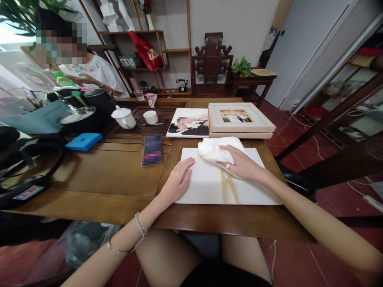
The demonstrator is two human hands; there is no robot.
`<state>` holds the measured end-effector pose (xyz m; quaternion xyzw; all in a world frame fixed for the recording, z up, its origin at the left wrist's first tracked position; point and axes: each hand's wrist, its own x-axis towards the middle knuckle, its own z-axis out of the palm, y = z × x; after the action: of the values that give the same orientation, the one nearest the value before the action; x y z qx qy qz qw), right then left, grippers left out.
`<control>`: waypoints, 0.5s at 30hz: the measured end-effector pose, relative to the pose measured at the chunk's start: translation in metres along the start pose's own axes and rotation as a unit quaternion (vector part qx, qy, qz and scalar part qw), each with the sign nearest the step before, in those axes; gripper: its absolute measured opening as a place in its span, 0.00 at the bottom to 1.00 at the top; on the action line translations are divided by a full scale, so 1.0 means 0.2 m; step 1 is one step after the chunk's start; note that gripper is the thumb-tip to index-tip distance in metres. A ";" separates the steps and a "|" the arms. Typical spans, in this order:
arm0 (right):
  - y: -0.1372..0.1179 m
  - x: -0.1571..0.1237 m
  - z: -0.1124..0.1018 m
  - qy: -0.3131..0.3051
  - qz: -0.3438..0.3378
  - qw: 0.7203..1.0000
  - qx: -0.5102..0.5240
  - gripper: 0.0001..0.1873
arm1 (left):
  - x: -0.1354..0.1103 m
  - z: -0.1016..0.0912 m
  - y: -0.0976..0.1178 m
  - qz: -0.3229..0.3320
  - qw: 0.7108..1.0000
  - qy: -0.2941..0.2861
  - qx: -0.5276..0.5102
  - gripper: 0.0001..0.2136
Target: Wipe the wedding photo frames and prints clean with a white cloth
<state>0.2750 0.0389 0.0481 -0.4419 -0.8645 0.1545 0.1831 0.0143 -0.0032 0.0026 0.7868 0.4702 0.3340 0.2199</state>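
Note:
A white rectangular panel (200,183) lies flat near the table's front edge, with a tan forked shape (228,189) on its face. My right hand (241,165), a ring on one finger, presses a folded white cloth (215,149) onto the panel's far middle part. The cloth covers the upper end of the tan shape. At the panel's left edge rests my left hand (178,179), its fingers stretched out and holding nothing. Just beyond the panel are a photo print panel (188,123) and a light wood picture frame (242,129).
A phone (152,149) lies left of the panel. Farther left are a blue block (83,141), a white lidded cup (124,117), a small white cup (150,116), a black pot (76,125) and headphones (32,179). Another person (101,73) sits across at the far left.

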 end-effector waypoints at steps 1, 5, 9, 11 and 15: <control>-0.03 0.00 0.01 -0.010 -0.018 0.999 -0.040 0.30 | 0.00 0.00 0.00 -0.001 1.000 0.001 0.000 0.18; -0.22 -0.08 0.07 -0.066 -0.025 0.985 -0.155 0.39 | 0.00 0.00 -0.01 0.004 1.000 0.003 -0.002 0.19; -0.48 -0.29 0.12 -0.101 -0.055 0.978 -0.174 0.42 | 0.00 0.01 -0.02 0.004 1.000 0.011 -0.005 0.19; -0.55 -0.36 0.14 -0.111 -0.090 0.977 -0.156 0.46 | 0.00 0.01 -0.01 0.004 1.000 0.013 -0.009 0.18; -0.45 -0.31 0.14 -0.091 -0.115 0.984 -0.097 0.46 | 0.00 0.01 -0.01 0.000 1.000 0.013 -0.016 0.18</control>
<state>0.2322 -0.0667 0.0510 -0.3396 -0.9334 0.0878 0.0760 0.0149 -0.0016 0.0001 0.7788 0.4678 0.3512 0.2265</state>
